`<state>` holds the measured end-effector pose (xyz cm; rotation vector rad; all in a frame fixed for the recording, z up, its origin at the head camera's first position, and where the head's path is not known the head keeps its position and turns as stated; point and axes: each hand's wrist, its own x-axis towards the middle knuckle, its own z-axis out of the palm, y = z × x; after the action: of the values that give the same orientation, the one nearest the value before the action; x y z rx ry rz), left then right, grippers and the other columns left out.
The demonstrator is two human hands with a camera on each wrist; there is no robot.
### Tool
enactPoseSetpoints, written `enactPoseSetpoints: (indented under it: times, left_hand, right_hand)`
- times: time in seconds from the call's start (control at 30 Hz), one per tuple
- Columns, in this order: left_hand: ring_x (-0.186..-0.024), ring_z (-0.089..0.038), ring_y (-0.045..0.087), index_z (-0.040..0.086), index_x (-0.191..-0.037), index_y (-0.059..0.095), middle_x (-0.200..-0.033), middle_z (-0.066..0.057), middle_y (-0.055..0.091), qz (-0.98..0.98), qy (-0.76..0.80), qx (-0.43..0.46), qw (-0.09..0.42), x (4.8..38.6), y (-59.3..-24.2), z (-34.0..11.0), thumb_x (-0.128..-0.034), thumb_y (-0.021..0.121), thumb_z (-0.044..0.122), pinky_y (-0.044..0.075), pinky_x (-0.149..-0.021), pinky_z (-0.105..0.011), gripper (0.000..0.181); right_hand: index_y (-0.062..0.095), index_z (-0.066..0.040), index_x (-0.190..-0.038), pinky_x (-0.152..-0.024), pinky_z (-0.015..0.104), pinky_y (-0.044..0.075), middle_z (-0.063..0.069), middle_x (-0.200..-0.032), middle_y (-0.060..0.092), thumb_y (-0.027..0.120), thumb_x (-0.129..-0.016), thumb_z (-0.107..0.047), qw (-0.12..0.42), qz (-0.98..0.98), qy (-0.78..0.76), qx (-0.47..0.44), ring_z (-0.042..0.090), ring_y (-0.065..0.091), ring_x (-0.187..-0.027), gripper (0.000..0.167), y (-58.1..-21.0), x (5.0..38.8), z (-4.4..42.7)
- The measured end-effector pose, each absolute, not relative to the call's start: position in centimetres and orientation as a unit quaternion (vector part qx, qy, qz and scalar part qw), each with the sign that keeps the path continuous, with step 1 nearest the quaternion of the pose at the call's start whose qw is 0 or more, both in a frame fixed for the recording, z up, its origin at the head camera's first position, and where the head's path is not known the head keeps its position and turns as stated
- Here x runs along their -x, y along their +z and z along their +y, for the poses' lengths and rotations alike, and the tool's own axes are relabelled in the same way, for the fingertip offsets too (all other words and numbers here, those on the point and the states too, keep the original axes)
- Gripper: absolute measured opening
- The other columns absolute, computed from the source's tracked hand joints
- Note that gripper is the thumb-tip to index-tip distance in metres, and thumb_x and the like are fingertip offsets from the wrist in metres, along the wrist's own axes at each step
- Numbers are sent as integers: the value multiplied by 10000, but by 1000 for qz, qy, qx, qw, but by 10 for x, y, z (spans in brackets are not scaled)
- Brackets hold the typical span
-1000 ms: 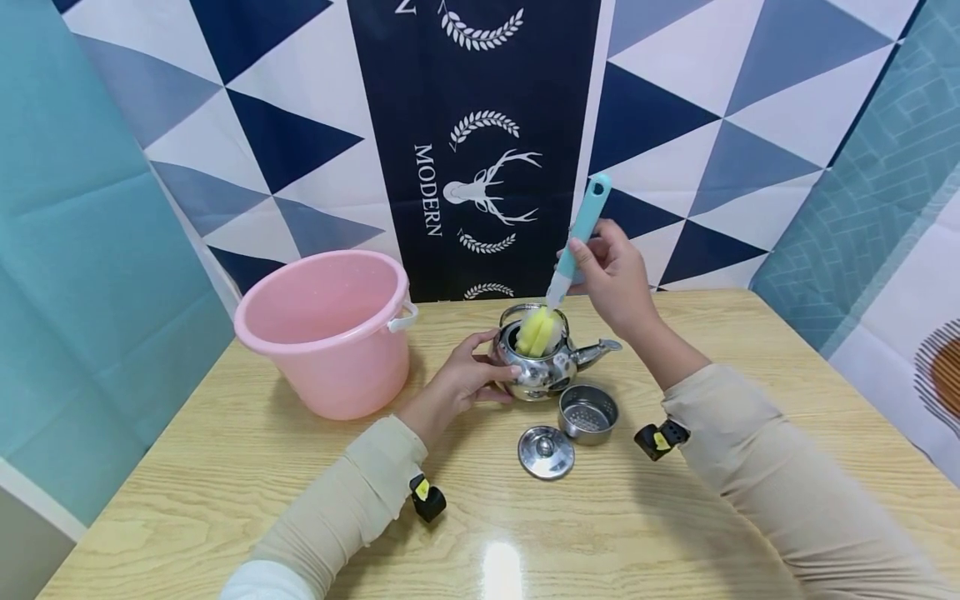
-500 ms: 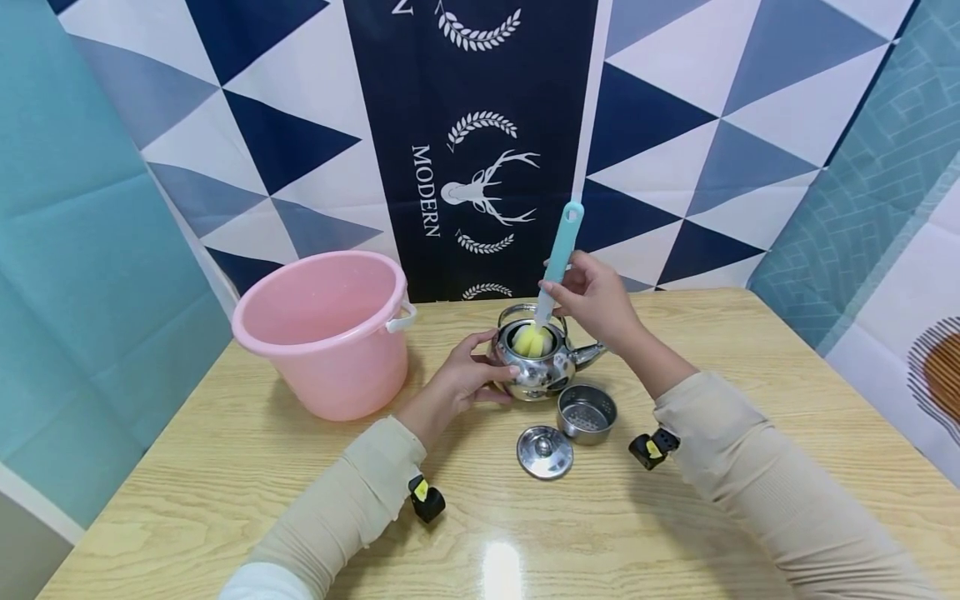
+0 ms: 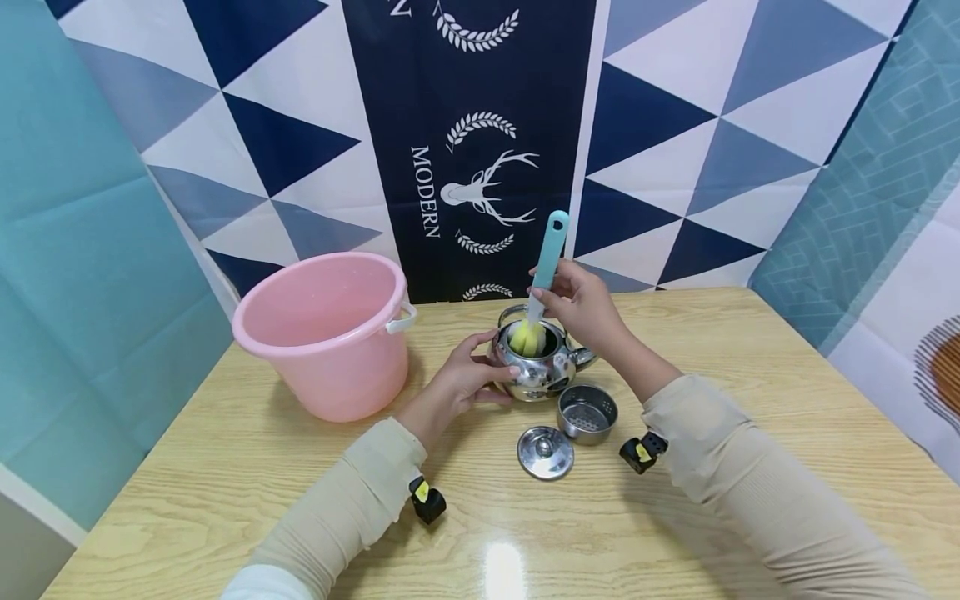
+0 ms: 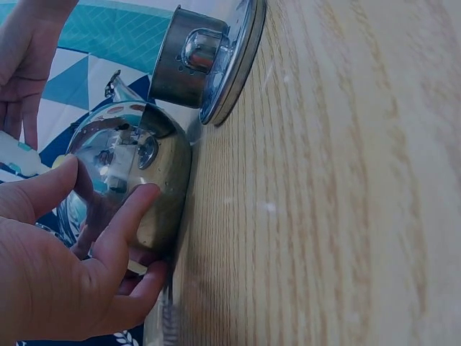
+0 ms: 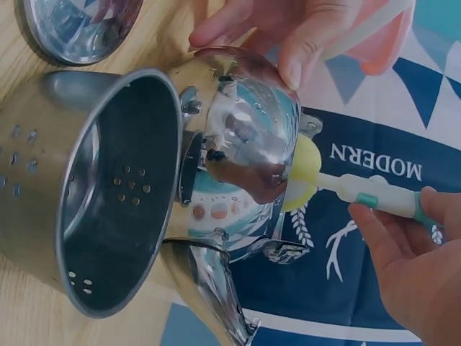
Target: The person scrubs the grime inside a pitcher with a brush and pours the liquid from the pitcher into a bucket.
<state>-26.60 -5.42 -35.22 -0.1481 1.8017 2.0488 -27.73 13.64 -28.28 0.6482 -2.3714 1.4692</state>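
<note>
The shiny metal teapot [image 3: 536, 375] stands on the table with its top uncovered and spout to the right. My left hand [image 3: 467, 377] grips its left side, thumb near the rim, fingers lower down, as the left wrist view also shows. In my right hand [image 3: 583, 305] I pinch the turquoise and white handle [image 3: 551, 250] of a brush. Its yellow sponge head [image 3: 528, 338] sits in the teapot's mouth, partly hidden inside; in the right wrist view the sponge [image 5: 305, 173] bulges at the rim. Before the teapot are a perforated metal strainer [image 3: 587, 414] and a round lid [image 3: 545, 452].
A pink bucket [image 3: 330, 350] with a white handle stands on the wooden table [image 3: 247, 483], left of the teapot. Patterned cloth [image 3: 645, 125] hangs behind the table's back edge. A black wrist camera is strapped to each sleeve.
My right hand has moved left and down with the brush, and the sponge has gone lower into the teapot and toward its left side. My left hand has kept its hold.
</note>
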Motion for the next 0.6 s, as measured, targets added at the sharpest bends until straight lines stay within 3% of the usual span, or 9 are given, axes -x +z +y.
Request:
enactPoseSetpoints:
  times: [0.3, 0.6]
  left_hand:
    - [-923, -353, 638, 238, -1460, 425, -1160, -208, 530, 637, 743, 47, 201, 265, -353, -54, -820, 721, -103, 591, -763, -506, 783]
    - [-957, -358, 634, 236, -1457, 423, -1173, -209, 521, 636, 742, 48, 205, 265, -352, -54, -822, 716, -108, 578, -796, -519, 779]
  right_hand:
    - [622, -23, -1183, -726, 407, 587, 156, -1045, 702, 627, -946, -24, 159, -844, 442, -257, 291, 668, -941, 237, -278, 275, 138]
    - [623, -26, -1178, -675, 398, 577, 156, -1028, 704, 632, -941, -18, 136, -859, 412, -273, 282, 675, -885, 238, -269, 268, 140]
